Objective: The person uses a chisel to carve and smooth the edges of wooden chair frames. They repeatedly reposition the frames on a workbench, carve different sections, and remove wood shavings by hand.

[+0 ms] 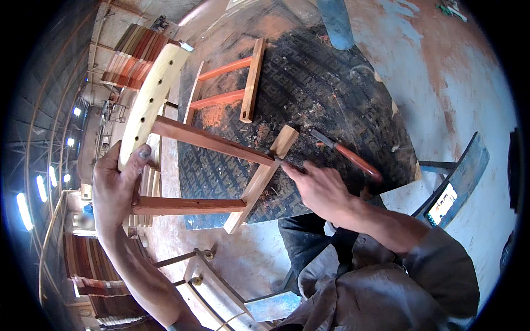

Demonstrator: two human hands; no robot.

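My left hand (113,185) is closed around a pale wooden rail (144,113) with a row of dark holes, part of a small wooden frame raised at an angle. Two reddish-brown crossbars (212,141) join that rail to a lighter wooden rail (256,185) at the other end. With its index finger stretched out, my right hand (326,190) touches the joint where the upper crossbar meets the lighter rail. Its other fingers are partly hidden beneath. Just beyond it, a chisel (353,160) with a reddish wooden handle lies on the dark work board (331,94).
A similar small wooden frame (251,83) lies on the board's far left, amid sawdust and shavings. A blue-grey cylinder (335,25) stands at the far edge. At right is a worn blue chair-like piece (458,176). Stacked wood strips (135,55) lie at left.
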